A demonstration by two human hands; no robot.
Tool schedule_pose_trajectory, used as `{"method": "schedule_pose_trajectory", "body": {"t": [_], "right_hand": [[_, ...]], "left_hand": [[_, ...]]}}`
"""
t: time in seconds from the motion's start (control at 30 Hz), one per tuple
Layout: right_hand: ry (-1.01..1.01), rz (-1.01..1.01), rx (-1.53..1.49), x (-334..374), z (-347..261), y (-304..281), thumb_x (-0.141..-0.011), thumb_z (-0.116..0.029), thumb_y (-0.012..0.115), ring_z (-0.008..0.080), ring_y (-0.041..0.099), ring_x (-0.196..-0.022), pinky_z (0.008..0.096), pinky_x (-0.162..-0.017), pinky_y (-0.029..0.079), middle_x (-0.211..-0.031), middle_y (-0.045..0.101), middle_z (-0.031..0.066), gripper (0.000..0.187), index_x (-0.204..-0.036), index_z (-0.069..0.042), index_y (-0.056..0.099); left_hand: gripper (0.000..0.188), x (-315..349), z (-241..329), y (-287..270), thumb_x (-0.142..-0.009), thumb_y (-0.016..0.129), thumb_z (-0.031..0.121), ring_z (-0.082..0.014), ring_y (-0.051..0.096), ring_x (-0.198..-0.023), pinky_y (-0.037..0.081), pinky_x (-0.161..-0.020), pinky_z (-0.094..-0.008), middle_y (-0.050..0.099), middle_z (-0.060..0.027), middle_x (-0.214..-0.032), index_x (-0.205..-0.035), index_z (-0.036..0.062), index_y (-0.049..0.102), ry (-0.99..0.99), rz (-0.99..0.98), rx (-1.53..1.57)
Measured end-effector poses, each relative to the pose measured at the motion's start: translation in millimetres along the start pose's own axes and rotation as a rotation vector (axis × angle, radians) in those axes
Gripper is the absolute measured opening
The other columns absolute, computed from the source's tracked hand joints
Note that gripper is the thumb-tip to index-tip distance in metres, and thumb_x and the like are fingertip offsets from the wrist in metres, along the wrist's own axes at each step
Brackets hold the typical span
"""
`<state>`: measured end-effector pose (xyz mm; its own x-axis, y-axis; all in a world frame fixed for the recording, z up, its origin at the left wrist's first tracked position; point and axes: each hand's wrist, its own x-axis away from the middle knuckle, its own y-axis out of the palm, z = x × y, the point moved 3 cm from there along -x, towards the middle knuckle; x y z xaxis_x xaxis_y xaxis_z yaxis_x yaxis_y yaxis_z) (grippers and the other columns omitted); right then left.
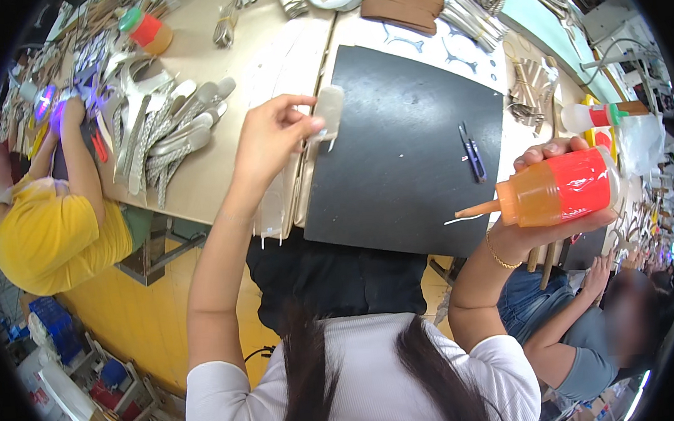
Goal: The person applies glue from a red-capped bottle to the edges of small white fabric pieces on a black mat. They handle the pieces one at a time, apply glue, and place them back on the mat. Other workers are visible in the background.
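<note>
Between the thumb and fingers of my left hand [271, 137] is a small pale grey-beige piece with a rounded end [331, 107], held over the left edge of a black mat [403, 160]. My right hand [528, 237] is wrapped round a squeeze bottle of amber liquid [535, 192] with a red label. The bottle lies tipped sideways, its orange nozzle pointing left above the mat's near right part. A thin white strand shows by the nozzle tip. Dark blue thread snips [473, 156] rest on the mat, left of the bottle.
Braided straps [166, 136] are heaped on the left of the table, near another amber bottle [145, 31]. Brown pieces [400, 4] are stacked at the back. A white bottle [582, 117] lies far right. Co-workers sit on the left [60, 231] and the right [565, 343].
</note>
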<state>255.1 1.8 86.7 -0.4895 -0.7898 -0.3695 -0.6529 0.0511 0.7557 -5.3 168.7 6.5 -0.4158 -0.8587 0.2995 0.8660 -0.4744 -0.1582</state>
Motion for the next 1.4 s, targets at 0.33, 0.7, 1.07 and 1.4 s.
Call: {"method": "schedule_pose_trajectory", "body": {"t": [0.33, 0.7, 1.07, 1.4], "right_hand": [[0.156, 0.326, 0.038, -17, -17, -45, -0.084, -0.068, 0.042, 0.0284, 0.065, -0.074, 0.0354, -0.059, 0.058, -0.088, 0.060, 0.0123, 0.075, -0.115, 0.000, 0.049], [0.600, 0.504, -0.524, -30, 70, -34, -0.087, -0.061, 0.042, 0.0330, 0.053, -0.110, 0.0415, -0.094, 0.048, -0.114, 0.056, 0.0178, 0.065, -0.108, 0.000, 0.052], [1.001, 0.260, -0.506, -6, 115, 20, -0.091, -0.062, 0.030, 0.0254, 0.052, -0.112, 0.0460, -0.097, 0.039, -0.117, 0.055, 0.0116, 0.068, -0.122, -0.004, 0.045], [0.774, 0.345, -0.105, -3, 86, -26, -0.098, -0.040, 0.037, 0.0262, 0.058, -0.100, 0.0386, -0.085, 0.048, -0.101, 0.059, 0.0116, 0.041, -0.110, -0.004, 0.054]], "left_hand": [[0.056, -76, 27, 48, -0.066, 0.075, 0.010, -0.0283, 0.058, -0.088, 0.046, -0.080, -0.0387, 0.059, -0.0172, -0.101, -0.118, 0.0032, 0.052, 0.275, 0.243, -0.594], [0.091, 20, 56, 105, -0.063, 0.084, 0.028, -0.0252, 0.049, -0.112, 0.043, -0.090, -0.0351, 0.046, -0.0129, -0.125, -0.137, 0.0077, 0.036, 0.626, -0.035, -0.217], [0.053, 1, 76, 62, -0.069, 0.078, 0.011, -0.0230, 0.056, -0.109, 0.042, -0.096, -0.0344, 0.059, -0.0119, -0.117, -0.117, 0.0029, 0.056, 0.715, 0.082, -0.047], [0.047, -147, 58, -72, -0.072, 0.076, 0.027, -0.0232, 0.064, -0.085, 0.050, -0.074, -0.0340, 0.066, -0.0152, -0.094, -0.105, -0.0030, 0.059, 0.347, 0.647, -0.322]]}}
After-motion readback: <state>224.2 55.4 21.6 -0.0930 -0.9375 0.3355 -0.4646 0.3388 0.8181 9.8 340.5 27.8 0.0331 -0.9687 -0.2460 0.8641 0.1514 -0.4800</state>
